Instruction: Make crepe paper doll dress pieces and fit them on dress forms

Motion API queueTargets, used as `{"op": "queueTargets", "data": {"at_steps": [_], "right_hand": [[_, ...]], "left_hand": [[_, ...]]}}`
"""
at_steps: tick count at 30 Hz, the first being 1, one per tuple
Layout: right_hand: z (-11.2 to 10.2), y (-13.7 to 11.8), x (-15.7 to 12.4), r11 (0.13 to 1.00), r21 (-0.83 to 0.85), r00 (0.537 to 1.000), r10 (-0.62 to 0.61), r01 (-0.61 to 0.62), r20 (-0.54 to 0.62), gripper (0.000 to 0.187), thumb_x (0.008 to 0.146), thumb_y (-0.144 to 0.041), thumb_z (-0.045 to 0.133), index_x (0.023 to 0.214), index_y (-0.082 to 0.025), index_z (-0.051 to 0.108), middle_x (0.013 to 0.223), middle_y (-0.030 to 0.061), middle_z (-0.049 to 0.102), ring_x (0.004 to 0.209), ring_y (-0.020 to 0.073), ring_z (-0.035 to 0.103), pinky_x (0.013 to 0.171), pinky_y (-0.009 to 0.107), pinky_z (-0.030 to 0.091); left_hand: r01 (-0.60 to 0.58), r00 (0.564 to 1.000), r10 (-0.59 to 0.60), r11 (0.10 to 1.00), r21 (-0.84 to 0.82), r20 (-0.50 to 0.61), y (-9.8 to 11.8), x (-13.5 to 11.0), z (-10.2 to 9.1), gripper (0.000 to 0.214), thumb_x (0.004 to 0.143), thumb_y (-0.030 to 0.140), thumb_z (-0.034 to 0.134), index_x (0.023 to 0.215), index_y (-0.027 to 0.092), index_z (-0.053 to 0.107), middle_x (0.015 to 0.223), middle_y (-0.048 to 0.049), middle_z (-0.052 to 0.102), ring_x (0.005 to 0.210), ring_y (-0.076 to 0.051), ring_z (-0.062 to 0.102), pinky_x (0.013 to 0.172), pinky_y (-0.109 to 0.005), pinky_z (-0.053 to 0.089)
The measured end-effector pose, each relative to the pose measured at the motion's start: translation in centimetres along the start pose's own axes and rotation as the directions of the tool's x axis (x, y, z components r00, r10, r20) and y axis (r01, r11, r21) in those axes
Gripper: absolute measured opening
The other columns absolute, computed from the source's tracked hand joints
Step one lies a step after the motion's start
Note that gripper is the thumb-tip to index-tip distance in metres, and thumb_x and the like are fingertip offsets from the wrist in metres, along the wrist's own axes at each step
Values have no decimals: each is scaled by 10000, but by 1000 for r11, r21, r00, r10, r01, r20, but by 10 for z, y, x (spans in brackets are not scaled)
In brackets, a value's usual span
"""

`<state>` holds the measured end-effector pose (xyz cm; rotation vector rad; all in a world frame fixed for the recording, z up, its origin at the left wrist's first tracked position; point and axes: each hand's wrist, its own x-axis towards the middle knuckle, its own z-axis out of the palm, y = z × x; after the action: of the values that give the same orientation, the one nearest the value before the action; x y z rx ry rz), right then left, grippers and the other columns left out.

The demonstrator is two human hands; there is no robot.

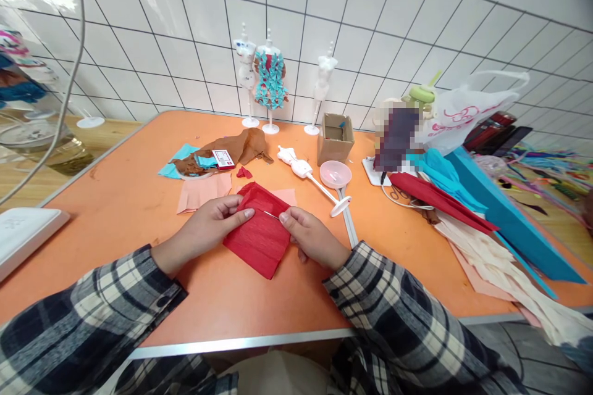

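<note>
A sheet of red crepe paper [259,247], folded over along its upper edge, is held above the table between both hands. My left hand [215,219] pinches its left side, thumb on top and fingers behind. My right hand [310,234] grips the right side, its thumb against the fold. A thin, pale, straight sliver [272,215] shows beside the right thumb; its kind is too small to make out. Behind the paper lie pink paper sheets [204,191] and a small red scrap [244,172]. A white mini dress form [301,168] lies on its side beyond my right hand.
Several small dress forms stand at the back, one covered in turquoise ruffles [271,80]. A cardboard box [334,142], a pink bowl [336,174] and brown crepe paper [245,148] lie on the orange table [222,315]. Scissors [399,195] and coloured paper rolls [445,203] crowd the right.
</note>
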<state>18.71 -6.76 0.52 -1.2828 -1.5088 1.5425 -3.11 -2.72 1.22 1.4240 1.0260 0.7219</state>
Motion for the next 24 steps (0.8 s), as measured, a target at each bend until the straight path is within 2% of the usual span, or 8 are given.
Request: {"op": "queueTargets", "data": {"at_steps": [3,17,24], "right_hand": [[-1,3,1,1000,1,1000,-8,8,3,318,945,-515,395,931,-214,496,707,-40,462,429,75,439,283,164,346],[-2,-3,0,1000,9,1000,17,-17,10,274,936,-467,445,834,-214,458,608,-77,348,375,62,354,276,163,320],[-2,-1,0,1000,10,1000,9,-9,17,304,942,-505,413,868,-216,471,660,-60,401,409,70,398,280,167,338]], "left_hand": [[-1,1000,1,1000,-8,4,0,0,0,349,784,501,702,907,176,668,833,-30,709,705,-182,648,609,-252,530],[-9,1000,9,1000,15,1,-1,0,-2,358,774,514,703,874,173,658,789,-27,686,679,-184,637,585,-263,523],[24,1000,-24,1000,17,-11,-1,1,-2,389,749,546,710,858,177,650,769,-23,683,682,-202,651,602,-289,534]]}}
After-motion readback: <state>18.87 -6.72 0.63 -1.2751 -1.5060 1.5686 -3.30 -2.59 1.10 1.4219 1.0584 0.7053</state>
